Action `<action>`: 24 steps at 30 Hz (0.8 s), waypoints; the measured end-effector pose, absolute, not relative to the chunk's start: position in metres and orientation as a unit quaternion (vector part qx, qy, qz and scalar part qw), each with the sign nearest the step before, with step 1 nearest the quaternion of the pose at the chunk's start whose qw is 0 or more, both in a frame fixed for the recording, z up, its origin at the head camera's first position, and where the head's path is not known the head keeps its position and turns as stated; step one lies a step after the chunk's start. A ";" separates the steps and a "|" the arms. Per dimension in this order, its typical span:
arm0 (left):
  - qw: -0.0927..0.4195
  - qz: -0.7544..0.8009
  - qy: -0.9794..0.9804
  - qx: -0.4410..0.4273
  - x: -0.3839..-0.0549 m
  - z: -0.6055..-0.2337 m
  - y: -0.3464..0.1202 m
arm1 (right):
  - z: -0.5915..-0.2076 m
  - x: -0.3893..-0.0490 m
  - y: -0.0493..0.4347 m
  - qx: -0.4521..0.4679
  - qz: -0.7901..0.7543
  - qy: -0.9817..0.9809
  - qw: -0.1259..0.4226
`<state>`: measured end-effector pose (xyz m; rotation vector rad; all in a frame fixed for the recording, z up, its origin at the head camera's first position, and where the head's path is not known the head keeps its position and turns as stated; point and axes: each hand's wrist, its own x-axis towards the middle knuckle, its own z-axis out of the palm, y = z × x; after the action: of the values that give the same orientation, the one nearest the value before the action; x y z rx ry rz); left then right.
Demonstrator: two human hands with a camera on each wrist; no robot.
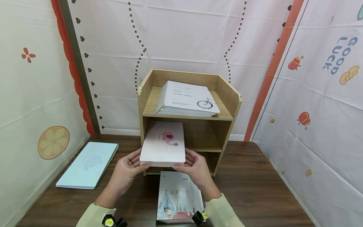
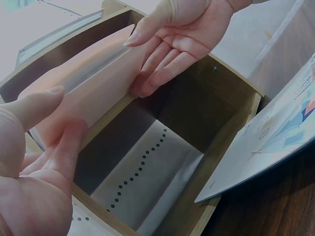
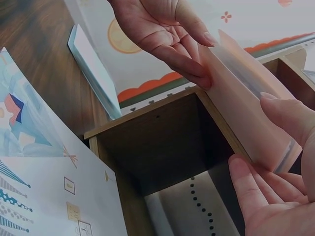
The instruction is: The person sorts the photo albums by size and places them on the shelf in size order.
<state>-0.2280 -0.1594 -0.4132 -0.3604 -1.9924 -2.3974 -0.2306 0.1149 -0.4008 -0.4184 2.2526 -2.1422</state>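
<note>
A pale pink book (image 1: 162, 145) with a red and pink animal drawing lies partly inside the middle compartment of a small wooden shelf (image 1: 185, 76), its near end sticking out. My left hand (image 1: 126, 170) holds its near left corner and my right hand (image 1: 198, 170) its near right corner. Both thumbs lie along the top near edge, with the fingers below and beside the book. In the left wrist view the book's page edge (image 2: 98, 71) shows between the two hands. The right wrist view has the book (image 3: 231, 98) over the shelf board. Its far end is inside the compartment.
White books (image 1: 187, 97) with a bicycle drawing lie on the shelf's top. A light blue book (image 1: 85, 167) lies on the dark wooden table (image 1: 249, 189) at left. Below my hands lies a book with a tent picture (image 1: 178, 198). Printed cloth (image 1: 184, 37) hangs around the table.
</note>
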 end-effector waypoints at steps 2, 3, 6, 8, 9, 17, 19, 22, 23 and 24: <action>0.007 -0.765 -0.634 -0.116 -0.229 -0.414 -0.159 | -0.401 -0.231 0.115 -0.131 -0.685 0.717 0.002; 0.009 -0.765 -0.633 -0.117 -0.229 -0.415 -0.159 | -0.401 -0.232 0.114 -0.131 -0.686 0.716 0.002; 0.015 -0.766 -0.631 -0.121 -0.230 -0.416 -0.159 | -0.402 -0.232 0.114 -0.127 -0.687 0.715 0.000; 0.017 -0.765 -0.632 -0.121 -0.230 -0.417 -0.159 | -0.402 -0.232 0.114 -0.125 -0.688 0.715 -0.001; 0.018 -0.764 -0.633 -0.120 -0.230 -0.417 -0.159 | -0.401 -0.232 0.114 -0.125 -0.687 0.716 -0.003; 0.030 -0.753 -0.650 -0.099 -0.229 -0.416 -0.156 | -0.402 -0.233 0.113 -0.117 -0.681 0.723 -0.016; 0.032 -0.751 -0.653 -0.093 -0.229 -0.416 -0.156 | -0.403 -0.233 0.112 -0.116 -0.682 0.722 -0.019; 0.035 -0.749 -0.656 -0.087 -0.229 -0.415 -0.155 | -0.403 -0.234 0.112 -0.114 -0.685 0.719 -0.022; 0.036 -0.749 -0.656 -0.086 -0.229 -0.415 -0.155 | -0.404 -0.234 0.112 -0.114 -0.686 0.718 -0.023; 0.037 -0.748 -0.657 -0.084 -0.229 -0.415 -0.155 | -0.404 -0.234 0.111 -0.115 -0.687 0.717 -0.025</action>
<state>-0.2291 -0.1546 -0.4154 -0.2587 -2.0185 -2.2959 -0.2344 0.1115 -0.4038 -0.3663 2.2885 -2.1929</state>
